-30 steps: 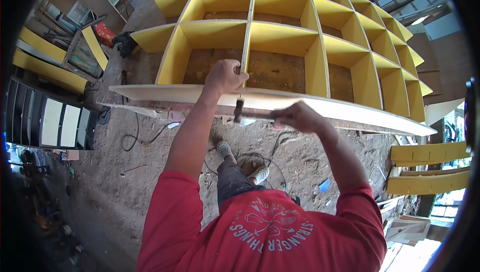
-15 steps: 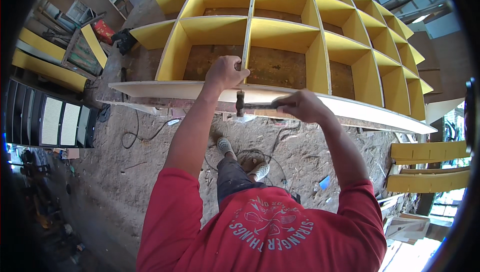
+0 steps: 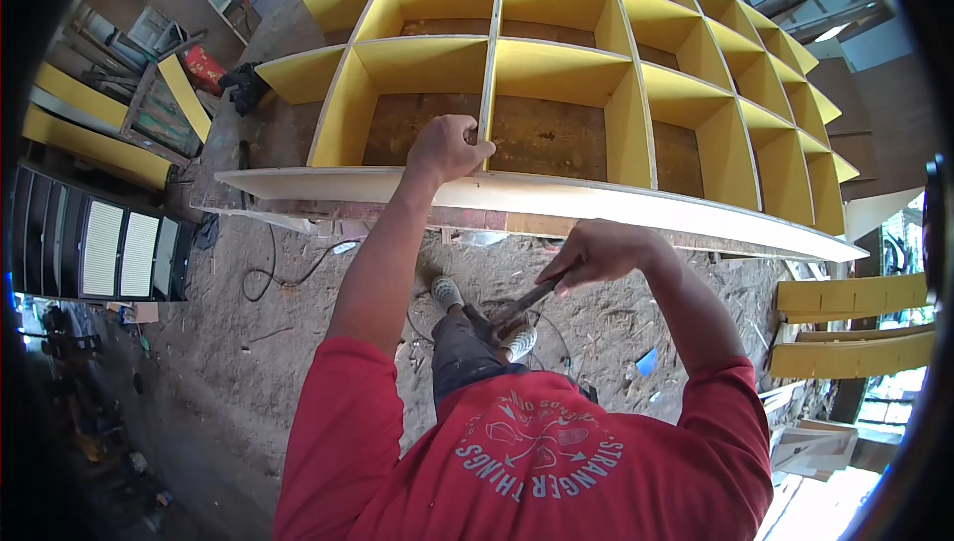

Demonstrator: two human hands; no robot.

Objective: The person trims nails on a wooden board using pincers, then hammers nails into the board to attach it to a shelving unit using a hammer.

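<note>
In the middle of the view as a clock, the left hand [image 3: 447,151] is near 12 o'clock. Its grip is pinching the near end of a thin yellow wooden divider [image 3: 490,94], the thumb on the right side. This divider belongs to a large yellow wooden frame of many open square cells [image 3: 566,71], which lies from 11 to 2 o'clock on a brown wooden table [image 3: 283,149]. Along the near side of the frame stands a long, pale, narrow wooden board [image 3: 616,204], and the left forearm passes over it.

The right hand [image 3: 601,253] is at 3 o'clock, below the board and apart from it. Its grip is closed around the handle of a dark hammer [image 3: 532,303]. The hammer points down toward 6 o'clock, its head in front of the person's legs and well apart from the board.

On the dusty grey floor [image 3: 328,352], a thin black cable [image 3: 260,295] makes a loop between 8 and 9 o'clock, and a small blue scrap [image 3: 647,362] lies at 4 o'clock. Between 3 and 4 o'clock there are long curved yellow panels [image 3: 850,357].
</note>
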